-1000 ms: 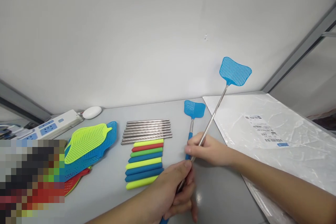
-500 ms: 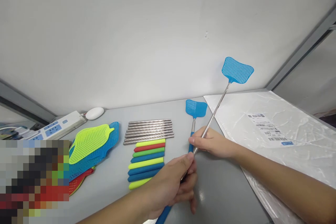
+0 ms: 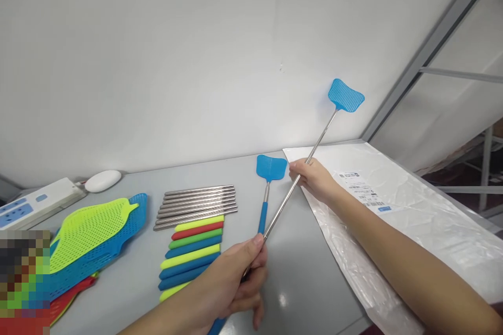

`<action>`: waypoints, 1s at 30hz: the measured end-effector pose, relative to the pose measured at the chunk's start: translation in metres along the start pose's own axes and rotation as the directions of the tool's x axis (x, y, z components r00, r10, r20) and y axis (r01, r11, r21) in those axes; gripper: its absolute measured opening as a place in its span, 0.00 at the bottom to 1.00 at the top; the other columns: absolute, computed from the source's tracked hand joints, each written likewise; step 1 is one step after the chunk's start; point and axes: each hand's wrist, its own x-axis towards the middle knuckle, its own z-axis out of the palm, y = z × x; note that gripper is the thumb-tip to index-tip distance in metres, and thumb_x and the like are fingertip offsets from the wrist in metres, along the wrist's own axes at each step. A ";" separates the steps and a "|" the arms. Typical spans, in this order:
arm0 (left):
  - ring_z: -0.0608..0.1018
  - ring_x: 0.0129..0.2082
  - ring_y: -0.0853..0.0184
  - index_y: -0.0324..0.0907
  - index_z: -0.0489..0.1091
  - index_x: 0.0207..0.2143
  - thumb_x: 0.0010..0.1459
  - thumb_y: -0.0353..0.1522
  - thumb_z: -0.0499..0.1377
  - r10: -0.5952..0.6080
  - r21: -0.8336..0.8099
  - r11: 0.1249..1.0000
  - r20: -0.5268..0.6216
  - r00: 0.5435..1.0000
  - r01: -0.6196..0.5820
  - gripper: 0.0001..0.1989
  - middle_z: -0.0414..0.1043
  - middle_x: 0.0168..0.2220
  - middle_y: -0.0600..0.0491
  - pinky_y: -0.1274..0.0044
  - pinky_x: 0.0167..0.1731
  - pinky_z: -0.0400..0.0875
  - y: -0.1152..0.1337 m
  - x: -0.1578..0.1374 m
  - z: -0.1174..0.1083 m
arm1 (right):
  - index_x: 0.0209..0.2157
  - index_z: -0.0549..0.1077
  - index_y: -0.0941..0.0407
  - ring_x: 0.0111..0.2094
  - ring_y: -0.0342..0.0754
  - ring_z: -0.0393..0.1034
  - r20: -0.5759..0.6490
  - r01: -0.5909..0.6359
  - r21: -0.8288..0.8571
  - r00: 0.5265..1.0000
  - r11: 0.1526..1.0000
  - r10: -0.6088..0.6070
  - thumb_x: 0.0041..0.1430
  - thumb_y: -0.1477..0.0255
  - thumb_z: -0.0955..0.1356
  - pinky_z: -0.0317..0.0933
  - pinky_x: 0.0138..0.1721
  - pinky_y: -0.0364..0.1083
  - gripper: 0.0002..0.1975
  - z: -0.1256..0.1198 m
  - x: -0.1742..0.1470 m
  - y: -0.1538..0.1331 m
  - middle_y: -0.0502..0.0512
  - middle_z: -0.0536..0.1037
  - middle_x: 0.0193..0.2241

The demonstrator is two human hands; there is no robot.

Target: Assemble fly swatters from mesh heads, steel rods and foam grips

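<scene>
There are two rod-mounted swatters point(image 3: 346, 97), eight loose handles point(image 3: 196, 239), one power strip point(image 3: 47, 200) and one white package point(image 3: 416, 207).

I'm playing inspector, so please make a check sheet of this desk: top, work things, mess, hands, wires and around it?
Surface: smooth grey tabletop.
Job's things: long swatter with blue perforated plastic head and silver metal rod, held up; shorter blue plastic swatter; row of silver metal tubes; row of pointed yellow, red, green and blue handles; pile of yellow, blue and red perforated heads.
Clutter: shiny white plastic packaging with a label; smooth white oval object.
Hands: left hand grips the long swatter low down; right hand is at the rod higher up, grip unclear.
Cables: white power strip with blue sockets; any cord too small to tell.
Surroundings: pale wall; grey metal frame at right.
</scene>
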 end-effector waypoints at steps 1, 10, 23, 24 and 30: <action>0.46 0.11 0.77 0.44 0.56 0.27 0.67 0.49 0.44 -0.002 0.004 1.000 -0.003 1.000 0.002 0.21 0.47 0.14 0.66 0.75 0.24 0.70 0.000 0.000 -0.001 | 0.16 0.51 0.53 0.20 0.39 0.38 -0.050 0.024 0.016 0.998 1.000 -0.024 0.57 0.63 0.69 0.35 0.23 0.46 0.25 -0.006 0.003 -0.001 0.42 0.46 0.17; 0.46 0.11 0.77 0.44 0.56 0.28 0.66 0.49 0.46 -0.005 0.049 0.999 0.035 0.999 0.004 0.21 0.49 0.14 0.66 0.74 0.25 0.71 0.001 0.001 -0.002 | 0.15 0.51 0.53 0.18 0.39 0.38 -0.311 0.178 0.098 0.940 0.979 -0.140 0.54 0.66 0.71 0.35 0.20 0.45 0.26 -0.035 0.009 -0.019 0.41 0.45 0.16; 0.48 0.08 0.78 0.43 0.56 0.27 0.68 0.45 0.42 0.002 0.007 1.000 0.167 0.986 -0.003 0.21 0.50 0.12 0.66 0.74 0.31 0.71 -0.002 -0.001 -0.003 | 0.14 0.52 0.54 0.20 0.41 0.41 -0.010 0.051 0.036 0.999 0.998 -0.051 0.63 0.58 0.65 0.37 0.23 0.47 0.28 0.062 -0.037 0.015 0.44 0.48 0.15; 0.48 0.08 0.78 0.43 0.56 0.27 0.68 0.45 0.41 0.001 -0.001 1.000 0.182 0.983 -0.001 0.21 0.50 0.12 0.66 0.74 0.30 0.71 -0.002 -0.001 -0.004 | 0.15 0.52 0.54 0.20 0.41 0.41 0.063 0.037 -0.024 0.997 0.999 -0.035 0.64 0.58 0.64 0.37 0.24 0.47 0.28 0.068 -0.043 0.015 0.44 0.48 0.16; 0.49 0.08 0.78 0.43 0.57 0.27 0.68 0.45 0.42 0.004 -0.024 1.000 0.233 0.972 0.002 0.20 0.50 0.12 0.66 0.73 0.29 0.71 -0.003 -0.001 -0.004 | 0.18 0.53 0.54 0.23 0.42 0.42 0.248 -0.038 -0.107 0.967 0.993 0.064 0.65 0.56 0.62 0.39 0.25 0.46 0.26 0.075 -0.056 0.011 0.44 0.48 0.19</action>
